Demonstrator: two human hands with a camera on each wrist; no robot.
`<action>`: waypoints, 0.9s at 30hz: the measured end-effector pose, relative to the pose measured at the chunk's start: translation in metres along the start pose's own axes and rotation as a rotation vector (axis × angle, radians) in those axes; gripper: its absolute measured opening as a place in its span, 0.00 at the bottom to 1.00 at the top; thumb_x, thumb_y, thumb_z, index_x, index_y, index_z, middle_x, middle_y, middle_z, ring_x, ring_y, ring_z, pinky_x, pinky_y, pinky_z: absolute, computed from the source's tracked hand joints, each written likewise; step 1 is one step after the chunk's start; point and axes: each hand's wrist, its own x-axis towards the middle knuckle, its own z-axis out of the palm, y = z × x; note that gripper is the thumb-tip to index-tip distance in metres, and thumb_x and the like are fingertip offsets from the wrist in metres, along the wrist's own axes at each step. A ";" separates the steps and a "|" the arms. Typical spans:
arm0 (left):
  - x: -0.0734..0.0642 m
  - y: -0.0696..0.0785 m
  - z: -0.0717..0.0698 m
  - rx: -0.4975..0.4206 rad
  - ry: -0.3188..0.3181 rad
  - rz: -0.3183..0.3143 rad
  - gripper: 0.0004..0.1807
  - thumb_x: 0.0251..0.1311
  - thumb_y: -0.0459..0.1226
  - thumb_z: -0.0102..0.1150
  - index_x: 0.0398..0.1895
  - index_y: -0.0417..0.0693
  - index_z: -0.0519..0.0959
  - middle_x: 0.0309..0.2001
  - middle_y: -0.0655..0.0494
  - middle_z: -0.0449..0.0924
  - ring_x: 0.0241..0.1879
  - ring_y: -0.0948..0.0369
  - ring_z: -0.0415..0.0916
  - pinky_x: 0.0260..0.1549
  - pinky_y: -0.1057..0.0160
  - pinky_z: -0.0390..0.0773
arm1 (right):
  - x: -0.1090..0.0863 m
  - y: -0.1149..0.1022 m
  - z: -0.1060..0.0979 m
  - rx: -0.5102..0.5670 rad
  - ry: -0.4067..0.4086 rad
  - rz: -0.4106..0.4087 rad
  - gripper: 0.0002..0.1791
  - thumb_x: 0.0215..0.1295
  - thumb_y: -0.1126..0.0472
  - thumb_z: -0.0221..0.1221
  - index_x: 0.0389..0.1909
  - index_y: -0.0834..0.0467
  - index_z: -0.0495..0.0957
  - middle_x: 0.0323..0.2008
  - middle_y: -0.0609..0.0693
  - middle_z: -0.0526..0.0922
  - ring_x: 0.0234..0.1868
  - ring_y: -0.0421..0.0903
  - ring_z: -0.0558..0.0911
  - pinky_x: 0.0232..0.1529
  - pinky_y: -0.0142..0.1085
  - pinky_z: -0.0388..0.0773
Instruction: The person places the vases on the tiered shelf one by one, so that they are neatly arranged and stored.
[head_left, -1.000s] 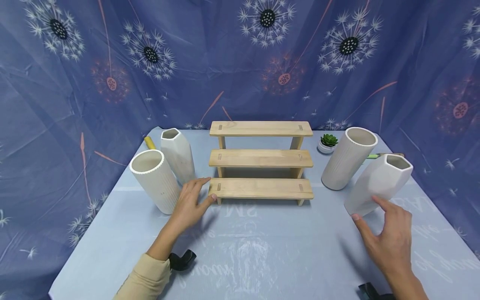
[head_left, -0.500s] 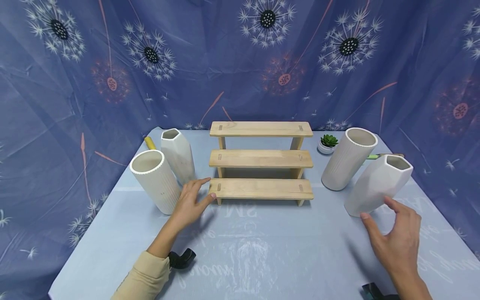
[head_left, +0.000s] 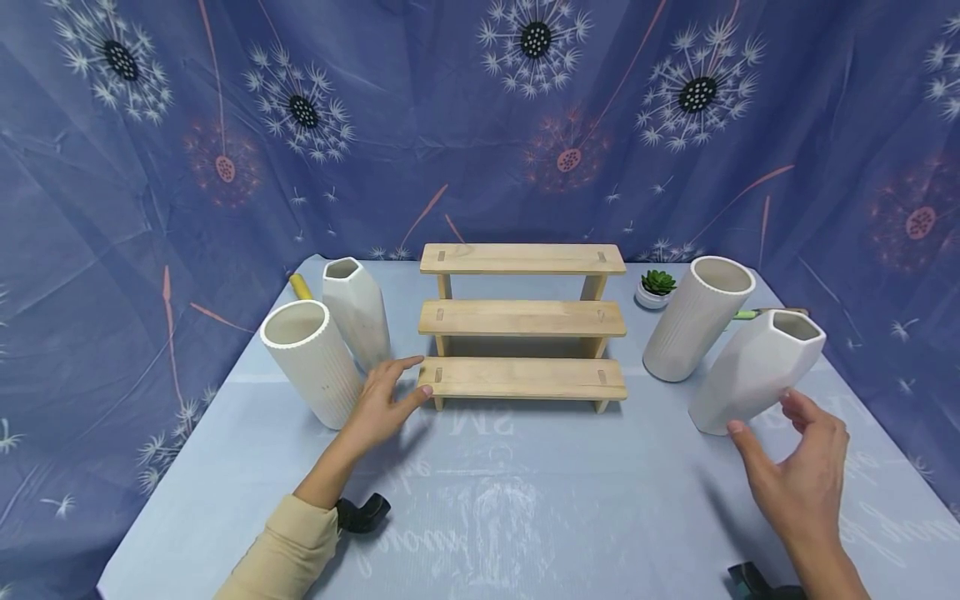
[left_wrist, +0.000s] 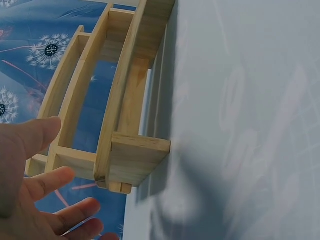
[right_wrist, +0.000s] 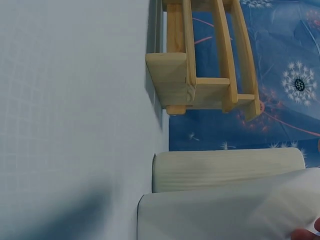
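Observation:
A three-tier wooden stand (head_left: 522, 378) is in the middle of the table in the head view. My left hand (head_left: 378, 410) is beside its lower left end, fingers spread and holding nothing; whether a fingertip touches the wood, I cannot tell. On the right, a white faceted vase (head_left: 761, 367) stands just beyond my right hand (head_left: 798, 467). That hand's thumb and fingers are spread near the vase's lower side, without a grip; contact is unclear. Only fingertips (right_wrist: 302, 234) show in the right wrist view, in front of the vase.
Behind the faceted vase stands a ribbed white vase (head_left: 693, 325). A small potted succulent (head_left: 657, 287) is near the back edge, with a green-handled tool (head_left: 745, 314) partly hidden. At left are another ribbed vase (head_left: 318, 367), a faceted vase (head_left: 358, 317) and a yellow handle (head_left: 300, 286).
My right hand has moved to the right and slightly back from the faceted vase's front. My left hand, the stand and the vases have stayed in place.

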 end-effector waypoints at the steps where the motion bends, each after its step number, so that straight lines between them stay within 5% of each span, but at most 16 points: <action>1: 0.000 -0.001 0.000 -0.003 -0.002 -0.003 0.28 0.59 0.44 0.60 0.62 0.50 0.70 0.61 0.39 0.68 0.59 0.45 0.63 0.55 0.41 0.63 | 0.000 0.000 0.000 0.000 0.003 0.007 0.42 0.40 0.69 0.69 0.61 0.69 0.64 0.49 0.68 0.69 0.52 0.18 0.55 0.54 0.16 0.52; 3: 0.001 -0.002 0.001 -0.013 -0.009 -0.012 0.27 0.58 0.43 0.61 0.62 0.50 0.70 0.61 0.39 0.68 0.59 0.45 0.63 0.55 0.41 0.63 | 0.001 0.000 0.001 -0.005 0.007 0.021 0.43 0.40 0.70 0.69 0.62 0.68 0.63 0.50 0.64 0.70 0.51 0.18 0.56 0.54 0.16 0.52; 5: 0.002 -0.003 0.002 -0.020 -0.014 -0.018 0.27 0.58 0.43 0.61 0.62 0.50 0.71 0.60 0.40 0.69 0.58 0.44 0.63 0.55 0.42 0.64 | 0.002 0.000 0.002 -0.008 0.014 0.039 0.43 0.41 0.69 0.70 0.62 0.67 0.63 0.48 0.50 0.71 0.51 0.18 0.57 0.53 0.15 0.53; 8: 0.004 -0.005 0.002 -0.035 -0.017 -0.019 0.27 0.58 0.42 0.61 0.61 0.49 0.71 0.60 0.39 0.70 0.57 0.43 0.65 0.52 0.45 0.65 | 0.004 0.001 0.002 -0.012 0.019 0.076 0.43 0.42 0.69 0.70 0.63 0.64 0.63 0.49 0.30 0.64 0.50 0.18 0.58 0.53 0.15 0.54; 10: 0.005 -0.006 0.003 -0.041 -0.016 -0.010 0.27 0.58 0.42 0.61 0.61 0.48 0.71 0.59 0.39 0.70 0.56 0.43 0.65 0.50 0.49 0.66 | 0.005 0.002 0.003 -0.017 0.015 0.109 0.44 0.43 0.68 0.70 0.64 0.63 0.62 0.49 0.27 0.60 0.48 0.17 0.58 0.52 0.15 0.55; 13: 0.007 -0.008 0.004 -0.062 -0.020 0.000 0.27 0.57 0.41 0.62 0.61 0.47 0.72 0.59 0.38 0.71 0.55 0.43 0.66 0.48 0.52 0.67 | 0.008 0.004 0.004 -0.039 -0.007 0.173 0.44 0.46 0.66 0.70 0.66 0.60 0.61 0.52 0.42 0.68 0.47 0.18 0.58 0.52 0.16 0.55; 17: 0.009 -0.010 0.006 -0.119 -0.047 -0.012 0.27 0.58 0.40 0.62 0.61 0.46 0.71 0.60 0.38 0.70 0.58 0.43 0.64 0.52 0.47 0.68 | 0.010 0.006 0.006 -0.083 -0.066 0.269 0.44 0.51 0.61 0.68 0.69 0.55 0.57 0.60 0.59 0.65 0.52 0.32 0.64 0.58 0.25 0.59; 22: 0.012 -0.012 0.008 -0.181 -0.077 -0.034 0.26 0.59 0.40 0.61 0.62 0.46 0.71 0.62 0.40 0.68 0.63 0.45 0.62 0.58 0.42 0.67 | 0.013 0.010 0.008 -0.090 -0.116 0.340 0.44 0.53 0.58 0.67 0.70 0.54 0.55 0.62 0.57 0.62 0.52 0.35 0.63 0.59 0.36 0.60; 24: 0.013 -0.013 0.010 -0.199 -0.083 -0.035 0.26 0.59 0.40 0.61 0.61 0.46 0.71 0.62 0.41 0.68 0.63 0.45 0.62 0.59 0.42 0.67 | 0.014 0.012 0.009 -0.094 -0.132 0.367 0.44 0.54 0.57 0.67 0.70 0.52 0.54 0.63 0.55 0.62 0.52 0.36 0.63 0.59 0.33 0.59; 27: 0.014 -0.014 0.012 -0.225 -0.090 -0.028 0.26 0.59 0.39 0.61 0.62 0.45 0.71 0.63 0.41 0.68 0.64 0.45 0.62 0.59 0.41 0.66 | 0.016 0.013 0.010 -0.080 -0.159 0.393 0.45 0.55 0.56 0.66 0.71 0.51 0.53 0.64 0.55 0.62 0.57 0.49 0.64 0.62 0.39 0.60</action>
